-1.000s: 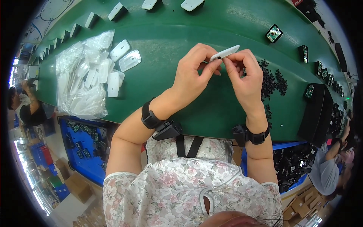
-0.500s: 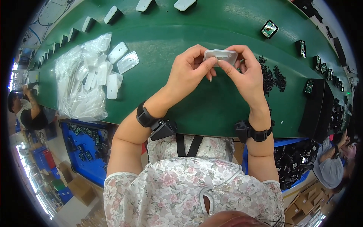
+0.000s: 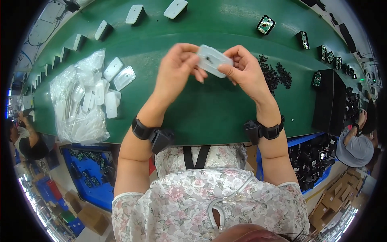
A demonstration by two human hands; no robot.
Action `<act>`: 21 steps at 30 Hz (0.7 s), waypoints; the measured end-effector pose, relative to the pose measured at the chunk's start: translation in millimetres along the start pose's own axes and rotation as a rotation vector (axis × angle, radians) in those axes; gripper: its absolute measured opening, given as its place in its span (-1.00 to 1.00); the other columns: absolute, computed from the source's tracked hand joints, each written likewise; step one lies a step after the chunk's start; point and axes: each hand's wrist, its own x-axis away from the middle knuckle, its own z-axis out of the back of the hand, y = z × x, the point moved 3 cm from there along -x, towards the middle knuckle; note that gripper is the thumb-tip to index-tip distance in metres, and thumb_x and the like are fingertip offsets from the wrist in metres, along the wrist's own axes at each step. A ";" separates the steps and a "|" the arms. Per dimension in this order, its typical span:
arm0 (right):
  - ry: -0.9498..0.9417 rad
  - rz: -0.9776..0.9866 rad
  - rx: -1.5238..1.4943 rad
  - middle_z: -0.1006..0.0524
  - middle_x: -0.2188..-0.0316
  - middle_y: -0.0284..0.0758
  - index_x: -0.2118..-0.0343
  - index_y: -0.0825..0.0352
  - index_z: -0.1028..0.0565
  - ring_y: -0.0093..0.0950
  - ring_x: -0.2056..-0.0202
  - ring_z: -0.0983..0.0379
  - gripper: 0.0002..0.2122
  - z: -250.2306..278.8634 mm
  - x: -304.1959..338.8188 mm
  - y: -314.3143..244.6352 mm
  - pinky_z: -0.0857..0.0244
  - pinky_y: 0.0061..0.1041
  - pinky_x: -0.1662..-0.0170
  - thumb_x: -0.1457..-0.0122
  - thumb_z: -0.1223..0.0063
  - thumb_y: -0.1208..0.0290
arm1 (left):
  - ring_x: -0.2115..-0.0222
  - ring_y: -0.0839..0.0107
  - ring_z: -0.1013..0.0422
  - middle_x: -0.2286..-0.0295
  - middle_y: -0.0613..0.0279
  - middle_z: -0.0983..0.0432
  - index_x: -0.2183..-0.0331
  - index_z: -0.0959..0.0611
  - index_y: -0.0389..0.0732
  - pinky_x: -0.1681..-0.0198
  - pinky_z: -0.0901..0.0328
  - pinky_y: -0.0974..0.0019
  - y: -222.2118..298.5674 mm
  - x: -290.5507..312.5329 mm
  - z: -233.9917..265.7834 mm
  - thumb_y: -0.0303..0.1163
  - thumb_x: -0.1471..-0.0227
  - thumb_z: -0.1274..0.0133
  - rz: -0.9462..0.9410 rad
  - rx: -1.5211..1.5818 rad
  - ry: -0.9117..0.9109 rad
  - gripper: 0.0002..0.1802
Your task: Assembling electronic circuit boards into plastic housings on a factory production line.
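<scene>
Above the green table, a white plastic cover (image 3: 213, 61) with rounded corners is tilted between my two hands. A small dark mark or part shows near its middle; I cannot make out which. My right hand (image 3: 244, 71) pinches its right end, thumb on top and fingers beneath. At the left end, my left hand (image 3: 177, 66) has its thumb and fingers against the edge, slightly smeared by motion. A heap of small black parts (image 3: 271, 74) lies just right of my right hand. Two loose white covers (image 3: 124, 78) rest to the left, beside a clear plastic bag (image 3: 74, 105) full of similar covers.
White-topped black units (image 3: 135, 14) line the table's far left edge. Black housings with green circuit boards (image 3: 266, 25) run along the right, near a black box (image 3: 328, 103). Blue bins (image 3: 82, 177) stand below the near edge on both sides. People sit at both sides.
The cover has turned from a steep tilt to show its broad face, and both hands have moved a little left with it. The view has also shifted slightly.
</scene>
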 end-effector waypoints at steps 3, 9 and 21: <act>0.225 0.283 0.322 -0.46 0.35 -0.45 0.21 0.27 -0.46 -0.68 0.38 -0.36 -0.82 24.4 -17.5 -1.3 -0.18 -0.75 0.42 -0.10 -0.03 0.53 | 0.63 0.53 -0.37 0.50 0.18 -0.48 0.21 -0.47 -0.41 0.58 -0.26 0.51 -3.8 -16.5 39.7 -0.50 -0.13 0.09 -0.034 -0.156 0.150 -0.80; 0.439 0.658 1.555 -0.37 -0.02 -0.38 0.05 0.16 -0.40 -0.28 -0.01 -0.27 -0.43 117.0 -70.5 -15.6 -0.25 -0.38 0.05 0.19 0.18 0.82 | 0.52 0.38 -0.40 0.50 0.19 -0.41 0.34 -0.60 -0.21 0.45 -0.30 0.30 -16.9 -27.0 68.8 -0.47 0.03 -0.07 -0.117 -0.815 0.342 -0.87; 0.191 0.443 0.588 -0.40 0.40 -0.36 0.18 0.35 -0.37 -0.59 0.42 -0.28 -0.52 9.9 -29.3 -49.2 -0.24 -0.62 0.29 0.14 -0.36 0.33 | 0.21 0.41 -0.40 0.14 0.21 -0.40 0.02 -0.43 -0.25 0.18 -0.33 0.34 7.5 -4.3 6.3 -0.42 -0.03 -0.08 -0.346 -0.126 0.124 -0.56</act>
